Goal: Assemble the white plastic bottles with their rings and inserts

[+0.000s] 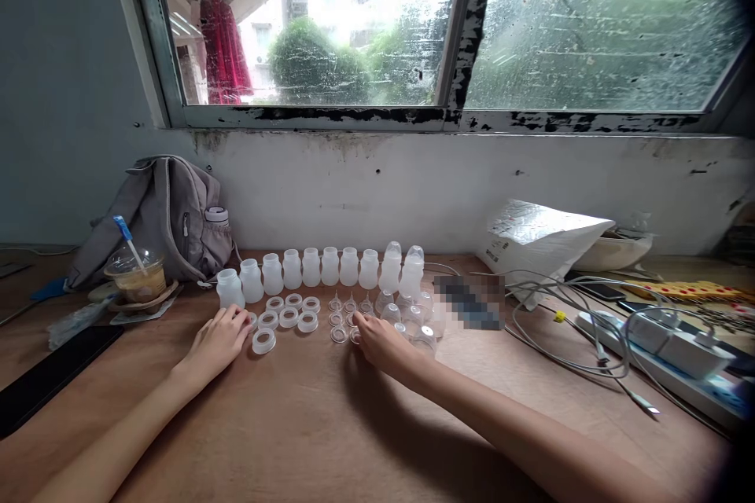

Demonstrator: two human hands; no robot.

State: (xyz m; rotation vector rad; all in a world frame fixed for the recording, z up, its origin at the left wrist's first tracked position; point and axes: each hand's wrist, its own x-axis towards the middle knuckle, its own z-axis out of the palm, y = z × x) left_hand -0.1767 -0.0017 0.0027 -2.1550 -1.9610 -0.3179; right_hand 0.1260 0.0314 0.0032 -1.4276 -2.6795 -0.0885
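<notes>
Several frosted white bottles (311,267) stand open in a curved row, with two capped bottles (411,273) at its right end. My left hand (219,339) rests beside the leftmost bottle (229,288), its fingertips closed at a white ring partly hidden by them. More white rings (263,340) lie just right of that hand. My right hand (381,342) reaches among the small clear nipples (336,320), fingers pinched; what they hold, if anything, is hidden. Clear domed caps (425,338) are grouped beyond and right of my right wrist.
A grey backpack (171,212) and a drink cup (137,275) are at the left, near a black flat object (53,377). On the right lie tangled cables (554,330), a power strip (678,354) and a white bag (536,240). A window is above.
</notes>
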